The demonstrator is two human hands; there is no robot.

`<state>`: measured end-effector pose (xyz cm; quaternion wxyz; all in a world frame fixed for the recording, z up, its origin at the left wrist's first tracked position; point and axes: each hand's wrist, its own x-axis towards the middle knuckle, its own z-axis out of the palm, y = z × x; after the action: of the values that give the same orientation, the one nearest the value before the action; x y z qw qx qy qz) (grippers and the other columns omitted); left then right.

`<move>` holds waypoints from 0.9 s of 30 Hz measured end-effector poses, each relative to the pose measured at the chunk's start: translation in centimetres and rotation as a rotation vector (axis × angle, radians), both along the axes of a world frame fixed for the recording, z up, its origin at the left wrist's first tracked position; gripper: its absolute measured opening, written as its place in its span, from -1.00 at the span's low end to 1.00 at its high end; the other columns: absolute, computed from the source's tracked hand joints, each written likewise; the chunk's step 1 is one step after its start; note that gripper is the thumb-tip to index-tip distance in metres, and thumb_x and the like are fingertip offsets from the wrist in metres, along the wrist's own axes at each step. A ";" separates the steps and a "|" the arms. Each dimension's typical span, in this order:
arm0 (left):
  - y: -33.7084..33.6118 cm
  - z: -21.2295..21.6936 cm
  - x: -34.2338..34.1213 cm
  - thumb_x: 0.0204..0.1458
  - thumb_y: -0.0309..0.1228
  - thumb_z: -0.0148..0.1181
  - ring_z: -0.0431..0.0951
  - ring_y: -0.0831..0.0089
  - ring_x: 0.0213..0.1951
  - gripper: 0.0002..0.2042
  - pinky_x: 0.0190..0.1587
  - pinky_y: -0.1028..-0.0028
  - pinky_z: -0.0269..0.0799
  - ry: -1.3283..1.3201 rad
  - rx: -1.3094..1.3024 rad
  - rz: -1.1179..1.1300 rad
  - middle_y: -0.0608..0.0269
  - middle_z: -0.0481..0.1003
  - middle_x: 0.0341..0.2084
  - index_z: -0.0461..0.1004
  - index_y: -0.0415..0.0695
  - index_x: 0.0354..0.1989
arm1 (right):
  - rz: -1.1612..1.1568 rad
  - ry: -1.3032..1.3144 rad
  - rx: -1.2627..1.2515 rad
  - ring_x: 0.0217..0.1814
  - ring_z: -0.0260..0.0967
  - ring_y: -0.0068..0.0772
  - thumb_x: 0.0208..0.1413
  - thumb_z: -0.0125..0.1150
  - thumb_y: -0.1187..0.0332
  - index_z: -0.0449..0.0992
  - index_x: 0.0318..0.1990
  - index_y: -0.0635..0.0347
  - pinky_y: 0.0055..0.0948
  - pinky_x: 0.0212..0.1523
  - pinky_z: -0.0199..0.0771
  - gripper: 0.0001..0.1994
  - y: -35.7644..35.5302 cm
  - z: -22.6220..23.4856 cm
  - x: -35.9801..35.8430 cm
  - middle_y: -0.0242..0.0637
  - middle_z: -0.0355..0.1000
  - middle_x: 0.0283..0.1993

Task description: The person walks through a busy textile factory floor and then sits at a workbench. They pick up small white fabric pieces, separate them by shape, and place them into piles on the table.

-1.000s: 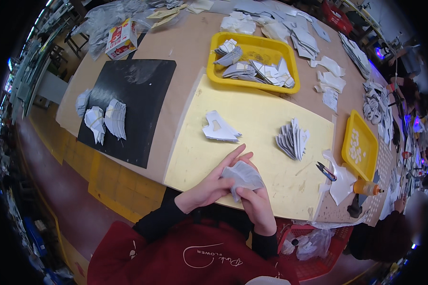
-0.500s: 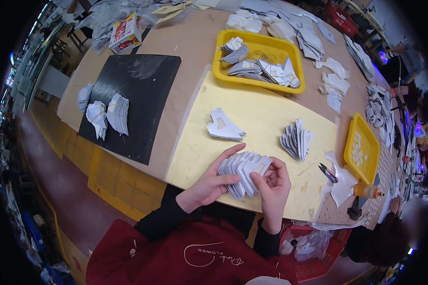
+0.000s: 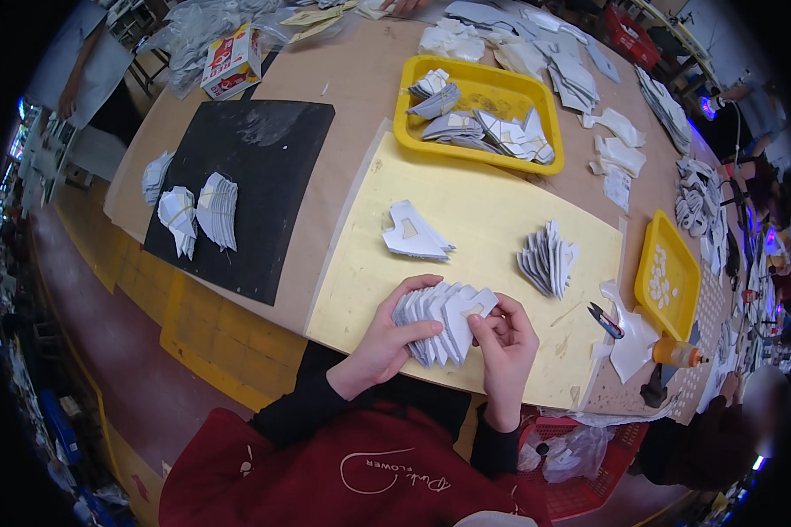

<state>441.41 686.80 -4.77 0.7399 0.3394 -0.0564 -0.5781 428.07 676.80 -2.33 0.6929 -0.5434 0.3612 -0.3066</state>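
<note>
I judge this the fanning step: my left hand (image 3: 387,338) grips the stack of white cut pieces (image 3: 439,321) above the yellow mat (image 3: 501,220) (near the bench edge), my right hand (image 3: 505,342) pinching the top piece; peeling it needs care.

Brown table (image 3: 360,79), overlaid by a yellow sheet (image 3: 483,211) near, black mat (image 3: 264,167) left, yellow tray (image 3: 536,97) far.

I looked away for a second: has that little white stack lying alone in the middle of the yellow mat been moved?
No. The small white stack lies at the same spot on the yellow mat, just below the big yellow tray; only the camera shifted.
</note>
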 end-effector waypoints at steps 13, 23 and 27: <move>0.9 -0.1 0.8 0.01 -0.59 0.07 0.37 0.29 0.17 -0.43 0.24 0.28 0.32 0.044 0.006 0.070 0.09 0.32 0.10 0.15 -0.15 0.26 | 0.026 0.108 -0.109 -0.32 0.39 -0.60 0.13 0.19 0.61 0.48 -0.06 0.43 -0.61 -0.27 0.40 -0.78 -5.2 2.7 -4.5 -0.34 0.46 -0.31; 3.2 -0.6 3.0 -0.07 -0.62 0.11 0.38 0.35 0.13 -0.43 0.20 0.31 0.36 -0.067 -0.044 0.483 0.14 0.33 0.05 0.19 -0.14 0.21 | 0.341 0.202 -0.261 -0.26 0.44 -0.62 0.11 0.24 0.56 0.50 -0.06 0.35 -0.61 -0.18 0.49 -0.77 -9.8 4.1 3.5 -0.35 0.48 -0.29; 3.8 -0.3 3.2 -0.06 -0.68 0.09 0.36 0.33 0.16 -0.43 0.22 0.31 0.34 -0.075 -0.052 0.521 0.13 0.32 0.07 0.19 -0.13 0.20 | 0.539 0.192 -0.266 -0.27 0.44 -0.64 0.11 0.25 0.55 0.50 -0.06 0.35 -0.63 -0.20 0.50 -0.76 -10.2 2.2 8.7 -0.36 0.48 -0.29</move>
<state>444.62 690.60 -5.06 0.8695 0.3448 -0.0093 -0.3535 436.75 666.63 -0.14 0.6347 -0.7320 0.2249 -0.1038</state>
